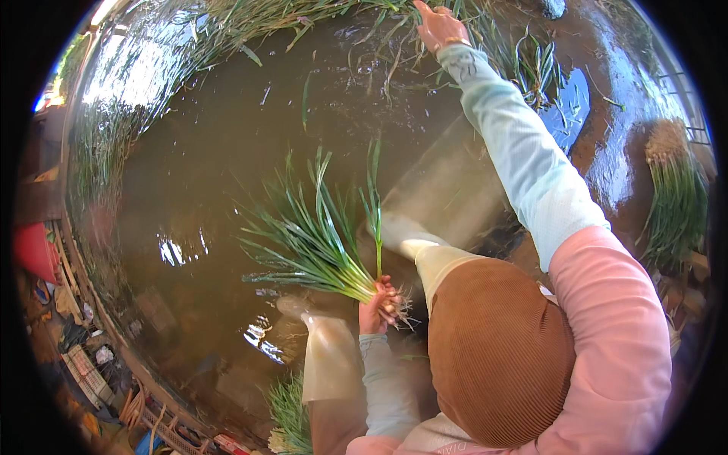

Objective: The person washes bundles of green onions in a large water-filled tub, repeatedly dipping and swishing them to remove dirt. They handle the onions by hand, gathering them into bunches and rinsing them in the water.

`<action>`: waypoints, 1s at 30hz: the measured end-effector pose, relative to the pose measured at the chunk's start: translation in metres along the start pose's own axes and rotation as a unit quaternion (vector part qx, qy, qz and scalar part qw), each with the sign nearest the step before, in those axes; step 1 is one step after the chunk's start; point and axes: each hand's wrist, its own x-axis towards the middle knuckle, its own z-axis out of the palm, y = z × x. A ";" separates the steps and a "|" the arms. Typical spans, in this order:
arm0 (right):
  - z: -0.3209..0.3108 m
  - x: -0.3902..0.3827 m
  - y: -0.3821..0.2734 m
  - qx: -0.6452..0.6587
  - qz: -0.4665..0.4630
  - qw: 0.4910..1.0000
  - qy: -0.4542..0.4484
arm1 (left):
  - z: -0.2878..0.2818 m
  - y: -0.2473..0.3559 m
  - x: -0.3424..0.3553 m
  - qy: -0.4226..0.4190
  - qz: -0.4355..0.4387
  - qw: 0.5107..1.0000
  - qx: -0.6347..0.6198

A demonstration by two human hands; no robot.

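My left hand [374, 309] is closed round the lower stems of a bunch of scallions [322, 246], low over muddy water. Their long green leaves fan out up and to the left, and pale roots stick out to the right of my fingers. One stalk stands a little apart from the others. Far out at the top, my right arm is stretched away from me. There my right hand [441, 29] has its fingers spread, beside loose floating leaves [394, 45], and I see nothing held in it.
I stand in brown water [212, 182], boots submerged. Cut leaves [205, 45] float along the far and left edges. A tied green bundle [671, 189] lies at the right, another bundle [290, 409] near my left leg. Beyond the left rim are a red basin [36, 250] and clutter.
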 end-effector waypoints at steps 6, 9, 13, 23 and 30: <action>0.041 -0.112 -0.047 0.005 -0.211 0.908 -0.362 | -0.014 -0.005 -0.001 0.030 0.008 1.000 0.000; 0.074 -0.150 -0.071 0.016 -0.279 0.860 -0.427 | -0.028 -0.004 -0.005 0.031 -0.005 0.999 0.010; 0.084 -0.123 -0.067 -0.027 -0.158 0.941 -0.299 | -0.038 -0.002 -0.010 -0.016 0.000 1.000 -0.015; 0.007 -0.123 -0.016 -0.021 -0.142 0.978 -0.152 | 0.002 -0.001 0.015 -0.015 0.053 0.993 -0.102; 0.053 -0.241 -0.046 0.099 -0.225 0.919 -0.308 | 0.012 0.006 0.026 -0.101 -0.039 0.980 -0.169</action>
